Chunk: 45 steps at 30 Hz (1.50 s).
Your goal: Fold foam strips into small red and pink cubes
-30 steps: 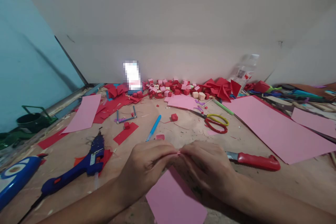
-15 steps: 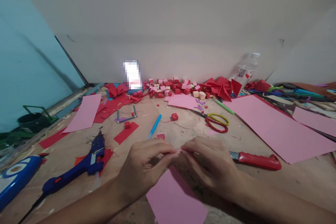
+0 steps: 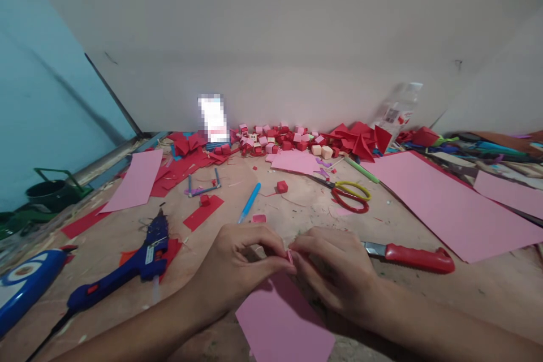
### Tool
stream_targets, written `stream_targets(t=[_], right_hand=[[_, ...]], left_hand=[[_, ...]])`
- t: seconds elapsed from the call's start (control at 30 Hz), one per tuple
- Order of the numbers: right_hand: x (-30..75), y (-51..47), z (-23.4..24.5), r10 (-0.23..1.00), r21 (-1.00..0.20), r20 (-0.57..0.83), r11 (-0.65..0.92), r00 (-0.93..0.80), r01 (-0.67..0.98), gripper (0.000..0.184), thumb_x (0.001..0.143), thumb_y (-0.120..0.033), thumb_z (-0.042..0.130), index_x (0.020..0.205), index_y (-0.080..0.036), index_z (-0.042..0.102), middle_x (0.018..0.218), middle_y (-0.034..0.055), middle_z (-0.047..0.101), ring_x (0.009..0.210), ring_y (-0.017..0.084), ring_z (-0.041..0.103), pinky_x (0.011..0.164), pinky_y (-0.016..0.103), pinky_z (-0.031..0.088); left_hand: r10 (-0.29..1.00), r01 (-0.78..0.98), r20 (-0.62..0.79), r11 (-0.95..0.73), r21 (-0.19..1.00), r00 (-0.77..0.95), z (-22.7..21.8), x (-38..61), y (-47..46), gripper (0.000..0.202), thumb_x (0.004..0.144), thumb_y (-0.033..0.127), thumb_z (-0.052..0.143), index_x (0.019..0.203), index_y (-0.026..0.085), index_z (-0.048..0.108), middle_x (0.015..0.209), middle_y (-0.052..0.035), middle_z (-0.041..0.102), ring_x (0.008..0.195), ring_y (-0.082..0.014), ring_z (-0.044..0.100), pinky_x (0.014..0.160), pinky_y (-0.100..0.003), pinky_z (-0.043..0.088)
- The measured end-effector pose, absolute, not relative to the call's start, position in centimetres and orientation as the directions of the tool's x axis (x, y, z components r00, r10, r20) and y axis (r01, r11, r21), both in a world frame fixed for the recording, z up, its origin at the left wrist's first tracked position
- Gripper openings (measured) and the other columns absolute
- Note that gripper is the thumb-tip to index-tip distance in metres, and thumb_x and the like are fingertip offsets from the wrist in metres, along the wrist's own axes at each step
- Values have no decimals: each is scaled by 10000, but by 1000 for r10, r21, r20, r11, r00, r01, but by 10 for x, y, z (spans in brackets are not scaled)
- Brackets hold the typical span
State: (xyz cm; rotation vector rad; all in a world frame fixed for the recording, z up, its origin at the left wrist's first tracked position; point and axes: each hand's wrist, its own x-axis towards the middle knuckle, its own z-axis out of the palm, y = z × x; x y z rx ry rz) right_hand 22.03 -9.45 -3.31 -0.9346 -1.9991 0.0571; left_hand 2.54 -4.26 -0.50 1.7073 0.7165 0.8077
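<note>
My left hand (image 3: 237,268) and my right hand (image 3: 335,268) meet low in the middle of the view, fingertips pinched together on a small pink paper piece (image 3: 290,254). Most of that piece is hidden by the fingers. Just below the hands a pink paper sheet (image 3: 284,322) lies on the worktable (image 3: 297,209). A red-handled knife (image 3: 409,257) rests right of my right hand.
A blue glue gun (image 3: 123,274) lies at the left. Scissors (image 3: 350,198), a blue pen (image 3: 249,202) and a small red cube (image 3: 281,186) sit beyond the hands. Several red and pink cubes (image 3: 275,144) pile by the wall. Large pink sheets (image 3: 445,206) cover the right.
Both hands have sunk slightly toward the table and the fingers have closed tighter on the small pink piece. Everything else stays where it was.
</note>
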Motion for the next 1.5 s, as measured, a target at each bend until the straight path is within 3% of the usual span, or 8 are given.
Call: stream_targets(t=[0.3,0.47,0.67,1.03,1.13,1.3,1.4,1.5], right_hand=[[218,-95,-38,634,-394,715,714,-295,578,114,1004,-151,541,972,-177,648,707,31,691,588,151,602,557,268,409],[218,-96,-36,702,-459,663,656,-262,599,132,1005,-192,575,899,-178,654,706,35,710,597,148,632,567,251,422],[219,-100,-33,737,-560,605,663,-302,498,141,998,-142,536,975,-172,672,794,53,743,660,148,661,614,246,459],[221,-97,-26,711,-558,601,700,-365,445,164,976,-105,534,970,-139,694,786,55,728,656,125,626,619,224,442],[221,-96,-21,812,-703,470,581,-346,410,182,981,-142,548,957,-143,729,814,53,745,697,126,649,651,219,464],[222,-91,-15,938,-949,108,196,-329,247,191,956,-252,609,887,-146,752,729,14,690,652,120,583,614,227,446],[224,-88,-17,937,-992,-54,-11,-345,127,261,908,-384,702,866,-132,753,698,5,649,625,117,540,589,238,424],[224,-85,-18,929,-990,-137,-118,-345,76,364,803,-472,823,837,-117,751,682,3,637,608,111,527,577,241,404]], left_hand=[[803,95,192,-294,951,565,-7,27,-42,66,758,137,816,758,201,801,728,13,757,690,-126,653,649,-199,488],[825,115,108,-204,972,555,-5,26,-42,59,750,206,803,700,178,789,695,-20,736,633,-147,636,574,-223,485],[833,73,-30,-12,997,552,-4,28,-43,128,703,245,813,655,147,747,614,-9,650,517,-122,563,481,-217,468],[807,112,-77,14,994,586,1,25,-40,135,676,231,818,640,142,722,640,0,646,528,-125,595,493,-218,467],[809,147,-71,-20,989,584,3,23,-39,118,687,223,805,644,145,728,651,-2,655,550,-134,605,506,-225,475],[790,202,-22,-129,971,612,6,22,-36,49,716,172,785,679,158,757,680,-3,694,605,-143,638,547,-222,485],[758,231,53,-264,936,650,6,20,-34,65,747,122,750,700,165,766,697,0,716,651,-138,649,593,-216,479],[713,240,131,-395,887,689,3,19,-34,108,790,103,723,720,170,770,709,8,723,668,-123,642,622,-212,464]])
